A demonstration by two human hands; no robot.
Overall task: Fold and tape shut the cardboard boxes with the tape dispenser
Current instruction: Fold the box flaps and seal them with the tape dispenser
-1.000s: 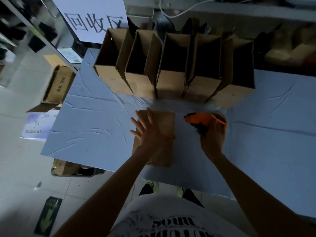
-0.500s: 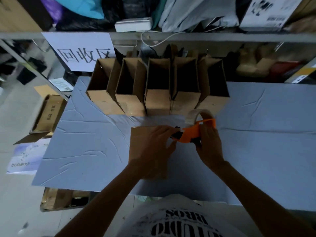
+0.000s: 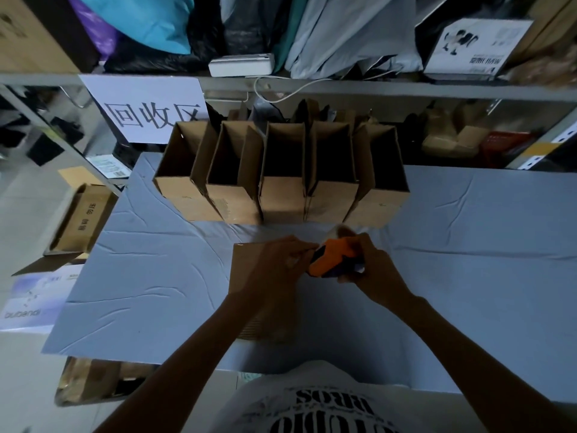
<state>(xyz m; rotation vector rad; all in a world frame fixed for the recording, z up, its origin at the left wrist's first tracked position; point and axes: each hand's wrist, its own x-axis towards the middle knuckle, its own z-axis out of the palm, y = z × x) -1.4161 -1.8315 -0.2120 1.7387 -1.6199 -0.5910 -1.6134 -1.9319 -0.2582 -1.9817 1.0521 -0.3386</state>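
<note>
Five open boxes line the back of the table, one flattened box lies under my left hand, whose fingers pinch the nose of the tape dispenser my right hand grips, freeing the tape end, I judge, which next needs drawing out onto the box.

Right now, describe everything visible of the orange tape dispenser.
The tape dispenser is orange plastic with a dark front end and a pale, blurred tape roll at its far side. It is held over the table, beside the flat cardboard box. The right hand grips its body; fingertips of the left hand meet its front, whether pinching tape is unclear.
</note>
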